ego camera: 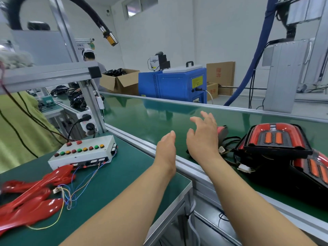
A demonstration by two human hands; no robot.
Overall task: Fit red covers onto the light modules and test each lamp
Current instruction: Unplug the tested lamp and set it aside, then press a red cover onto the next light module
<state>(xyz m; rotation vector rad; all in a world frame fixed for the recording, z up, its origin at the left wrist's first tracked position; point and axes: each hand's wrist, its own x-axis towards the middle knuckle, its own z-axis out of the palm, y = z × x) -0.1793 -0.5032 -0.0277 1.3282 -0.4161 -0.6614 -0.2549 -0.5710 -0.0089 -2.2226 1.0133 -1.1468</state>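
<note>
Two empty hands — left hand, right hand — above the conveyor belt

1. Left hand: bare from wrist to fingertips. Mostly the thumb-side edge shows; the fingers are largely hidden behind it.
2. Right hand: bare. The back of the hand, the thumb and several fingers are in view. Nails are too small and blurred to note.
3. Left forearm: bare along its whole visible length, from the wrist to the bottom edge. It is slim and smooth, widening evenly toward the elbow end.
4. Right forearm: likewise bare and of similar build, narrowing to a slender wrist.
5. Clothing: whatever is worn higher on the arms lies out of view, so only the uncovered hands and forearms can be recorded.
</note>
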